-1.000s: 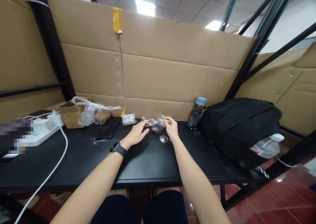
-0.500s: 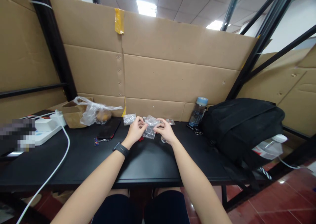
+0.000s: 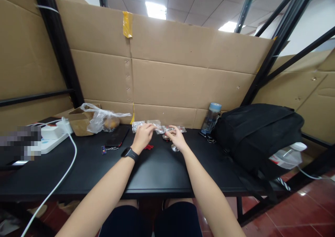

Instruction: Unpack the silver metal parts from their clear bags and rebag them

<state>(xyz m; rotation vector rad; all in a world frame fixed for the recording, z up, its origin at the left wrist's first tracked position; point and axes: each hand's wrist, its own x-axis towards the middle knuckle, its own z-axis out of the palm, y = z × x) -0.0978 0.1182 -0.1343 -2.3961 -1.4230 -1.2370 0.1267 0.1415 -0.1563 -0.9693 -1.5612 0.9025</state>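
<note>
My left hand [image 3: 142, 138], with a black watch on its wrist, reaches over the back of the black table, fingers stretched out. Its fingertips lie close to a clear plastic bag [image 3: 160, 130]; whether they touch it I cannot tell. My right hand [image 3: 177, 139] has thumb and forefinger apart beside a round silver metal piece [image 3: 165, 137] with some red on it. Nearer to me, just below that hand, lies a second shiny silver disc [image 3: 175, 147]. Red string [image 3: 149, 147] shows beside my left wrist. Crinkled clear packets [image 3: 138, 125] line the cardboard, partly hidden by my hands.
Leftward lie a dark phone [image 3: 117, 136] with a keychain, a knotted plastic bag [image 3: 98, 120], a cardboard box [image 3: 78, 121] and a white power strip [image 3: 56, 139] with a trailing cable. A water bottle [image 3: 209, 119] and black backpack [image 3: 258, 136] stand at right.
The clear plastic bag held up between both hands has left them and lies at the back. Both hands are lower and parted; the round metal piece now shows between them.
</note>
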